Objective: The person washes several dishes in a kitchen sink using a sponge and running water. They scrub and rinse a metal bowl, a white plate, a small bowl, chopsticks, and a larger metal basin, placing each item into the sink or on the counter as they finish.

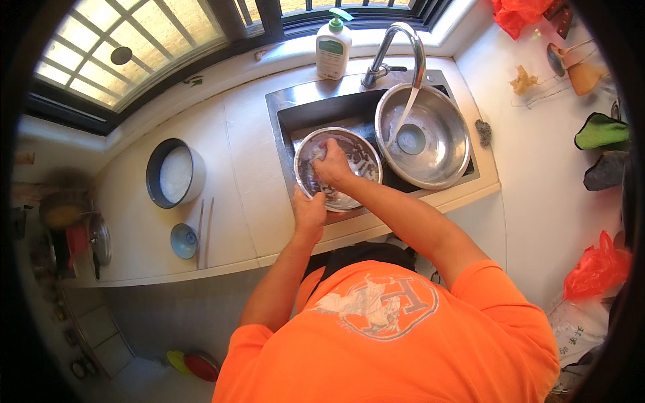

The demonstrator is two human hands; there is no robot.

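Observation:
A stainless steel bowl (370, 161) with whitish suds inside is tilted over the left part of the sink (322, 108). My left hand (309, 214) grips its near left rim, thumb on the inner side. Inside the bowl, my right hand (333, 163) has bent fingers against the far left wall; whether they hold a cloth or only foam is unclear. To the right, a larger steel basin (448, 136) rests over the sink. Water runs from the curved chrome faucet (403, 30) into it. A small round bowl (411, 139) lies in that basin.
Behind the sink stands a pump bottle (332, 53). On the left counter are a pot (199, 174) with white contents, a small blue bowl (183, 241) and chopsticks (208, 231). A steel wool scrubber (482, 132) lies right of the sink. Red plastic bags (597, 269) are at the right.

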